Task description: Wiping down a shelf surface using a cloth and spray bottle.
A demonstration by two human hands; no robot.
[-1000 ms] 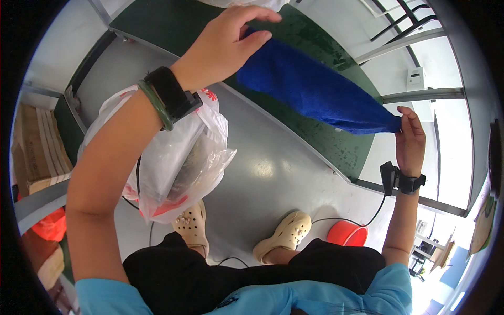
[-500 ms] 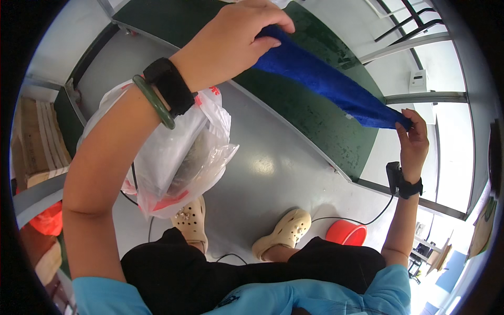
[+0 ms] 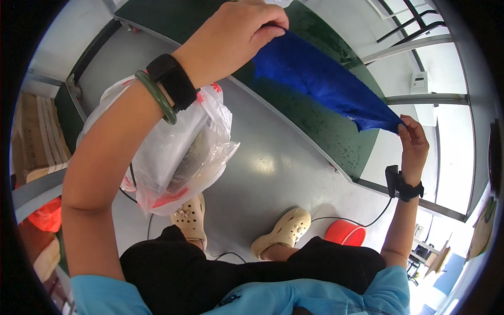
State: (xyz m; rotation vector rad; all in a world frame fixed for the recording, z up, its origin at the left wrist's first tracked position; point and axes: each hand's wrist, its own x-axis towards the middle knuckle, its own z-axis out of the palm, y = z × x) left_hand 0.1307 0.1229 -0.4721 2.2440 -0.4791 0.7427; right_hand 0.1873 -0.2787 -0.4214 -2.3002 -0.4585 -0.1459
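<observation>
A blue cloth (image 3: pixel 320 73) hangs stretched between my two hands, over a dark green tabletop (image 3: pixel 336 142) that has wet-looking patches. At its upper left corner my left hand (image 3: pixel 239 34) pinches the edge between thumb and fingers. My right hand (image 3: pixel 415 137) grips the opposite corner, farther right and nearer to me. The cloth's lower edge droops between them, with a small pale spot near the right end. A black strap and a green bangle circle my left wrist; another black band is on my right wrist.
A white plastic bag (image 3: pixel 178 157) stands below my left forearm. Near my feet are a red bucket (image 3: pixel 345 232) and black cables on the grey floor (image 3: pixel 262 184). Stacked cardboard (image 3: pixel 42 136) is at the left; a metal frame (image 3: pixel 425 98) rises beyond the table's right end.
The blue cloth has opened out wider and hangs lower in the middle. My left hand has shifted slightly left, and its fingers have closed more on the edge.
</observation>
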